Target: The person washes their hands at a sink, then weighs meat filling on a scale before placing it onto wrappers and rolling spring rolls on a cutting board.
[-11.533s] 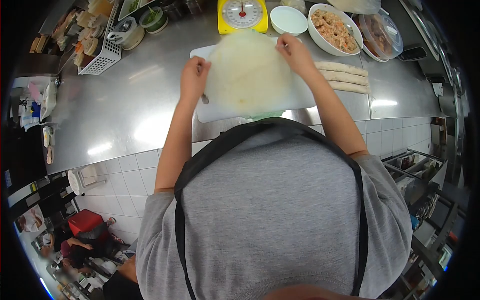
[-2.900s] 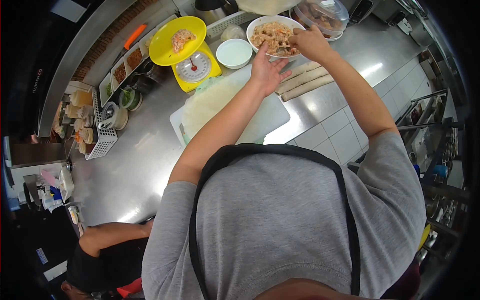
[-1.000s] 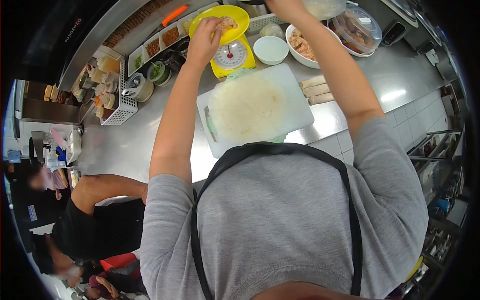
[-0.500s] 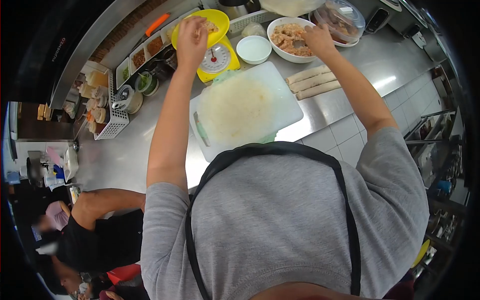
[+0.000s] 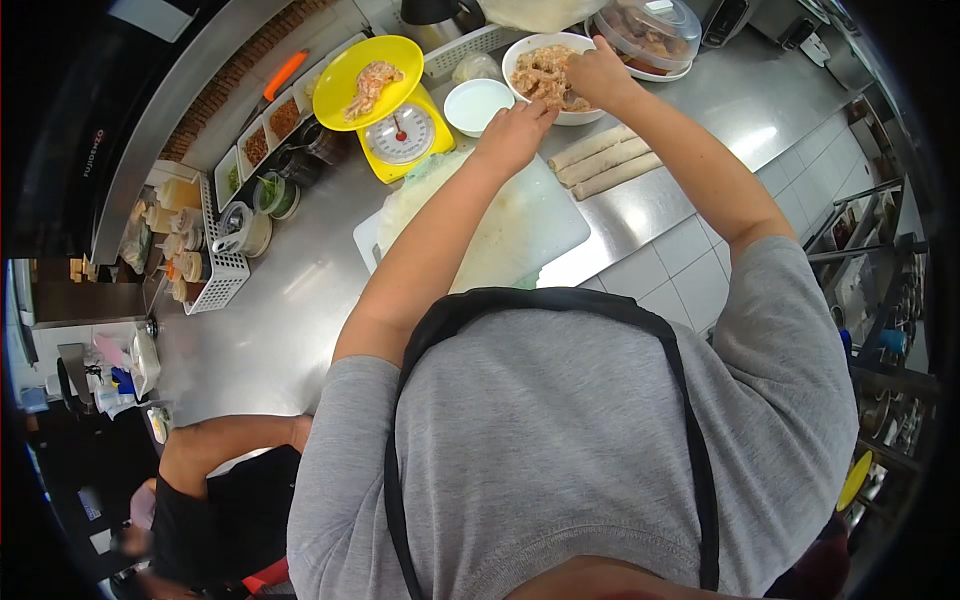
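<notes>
Raw minced meat filling [image 5: 545, 75] lies in a white bowl [image 5: 512, 50] at the back. My right hand [image 5: 600, 76] is at the bowl's right side, its fingers curled into the filling. At the near left rim is my left hand [image 5: 518, 132], fingers stretched towards the filling; their tips are too small to make out fully. A portion of filling [image 5: 374, 88] sits on the yellow pan [image 5: 335, 95] of a kitchen scale [image 5: 400, 135]. Under my left forearm, a white cutting board [image 5: 555, 225] carries round translucent wrapper sheets [image 5: 500, 225].
Several long pale rolls [image 5: 605, 162] lie right of the board. A small white bowl [image 5: 478, 105] stands beside the scale. A lidded dish [image 5: 650, 35] is behind my right hand. Left are a basket of bottles [image 5: 222, 275], jars [image 5: 275, 195] and an orange-handled tool [image 5: 286, 75]. Another person's arm [image 5: 225, 440] is lower left.
My left hand has moved right, from the scale pan to the meat bowl, leaving the portion on the pan. My right hand stays at the bowl. The whole view has shifted slightly.
</notes>
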The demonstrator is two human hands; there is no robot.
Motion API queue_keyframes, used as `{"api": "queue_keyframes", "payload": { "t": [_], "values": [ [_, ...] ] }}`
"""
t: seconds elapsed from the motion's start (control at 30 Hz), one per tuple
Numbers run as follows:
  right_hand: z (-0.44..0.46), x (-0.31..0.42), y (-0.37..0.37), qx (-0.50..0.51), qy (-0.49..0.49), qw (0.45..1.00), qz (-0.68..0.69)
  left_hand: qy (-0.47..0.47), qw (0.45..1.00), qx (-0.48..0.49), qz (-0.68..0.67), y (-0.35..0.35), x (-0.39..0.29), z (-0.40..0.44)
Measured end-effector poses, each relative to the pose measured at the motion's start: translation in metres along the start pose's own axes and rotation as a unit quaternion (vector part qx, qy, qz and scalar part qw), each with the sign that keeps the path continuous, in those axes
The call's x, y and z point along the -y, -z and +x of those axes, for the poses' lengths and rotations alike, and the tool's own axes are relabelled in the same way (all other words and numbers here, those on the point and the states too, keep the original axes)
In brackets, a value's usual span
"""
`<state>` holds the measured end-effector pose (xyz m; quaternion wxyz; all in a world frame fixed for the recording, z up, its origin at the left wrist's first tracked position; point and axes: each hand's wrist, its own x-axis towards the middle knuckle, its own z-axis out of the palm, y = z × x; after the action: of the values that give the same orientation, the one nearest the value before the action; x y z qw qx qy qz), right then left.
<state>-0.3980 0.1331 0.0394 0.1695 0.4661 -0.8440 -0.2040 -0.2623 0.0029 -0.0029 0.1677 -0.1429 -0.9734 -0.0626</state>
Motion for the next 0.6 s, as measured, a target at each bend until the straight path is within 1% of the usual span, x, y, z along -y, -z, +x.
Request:
{"api": "queue_keyframes", "payload": {
  "t": [0.03,0.1,0.13,0.17,0.2,0.23,0.3,0.33,0.4,0.43,0.5,0.53,0.57,0.6],
  "values": [
    [-0.001,-0.001,0.002,0.001,-0.001,1.000,0.001,0.008,1.000,0.012,0.003,-0.002,0.001,0.000],
    [-0.003,-0.005,0.008,0.055,-0.002,0.998,0.023,0.005,1.000,0.013,0.001,-0.004,0.000,0.000],
    [-0.003,-0.007,0.011,0.055,-0.003,0.998,0.024,0.002,1.000,0.013,-0.001,-0.005,-0.001,0.000],
    [-0.005,-0.008,0.015,0.084,0.000,0.995,0.045,0.001,1.000,0.014,-0.001,-0.005,-0.003,0.001],
    [-0.005,-0.011,0.016,0.113,0.003,0.991,0.066,0.011,1.000,0.029,0.003,-0.005,-0.006,0.001],
    [-0.006,-0.013,0.018,0.113,0.002,0.991,0.066,0.021,0.999,0.043,0.007,-0.005,-0.007,0.001],
    [-0.007,-0.018,0.020,0.134,-0.012,0.978,0.158,0.026,0.998,0.052,0.005,-0.004,-0.009,0.000],
    [-0.006,-0.023,0.021,0.134,-0.013,0.978,0.157,0.032,0.998,0.060,0.005,-0.005,-0.009,0.000],
    [-0.002,-0.033,0.023,0.191,-0.024,0.948,0.252,0.027,0.998,0.055,0.015,-0.006,-0.008,0.000],
    [0.002,-0.038,0.014,0.190,-0.023,0.949,0.252,0.023,0.998,0.049,0.026,-0.006,-0.008,-0.001],
    [0.007,-0.048,-0.003,0.190,0.038,0.909,0.370,0.029,0.998,0.055,0.015,-0.003,-0.009,-0.003],
    [0.005,-0.053,-0.009,0.189,0.037,0.909,0.370,0.034,0.998,0.059,0.005,0.000,-0.010,-0.003],
    [0.004,-0.058,-0.014,0.191,0.014,0.880,0.434,0.034,0.998,0.058,0.005,0.004,-0.009,-0.004],
    [0.004,-0.059,-0.011,0.192,-0.009,0.847,0.496,0.046,0.998,0.037,-0.031,0.008,-0.007,-0.006]
  ]
}}
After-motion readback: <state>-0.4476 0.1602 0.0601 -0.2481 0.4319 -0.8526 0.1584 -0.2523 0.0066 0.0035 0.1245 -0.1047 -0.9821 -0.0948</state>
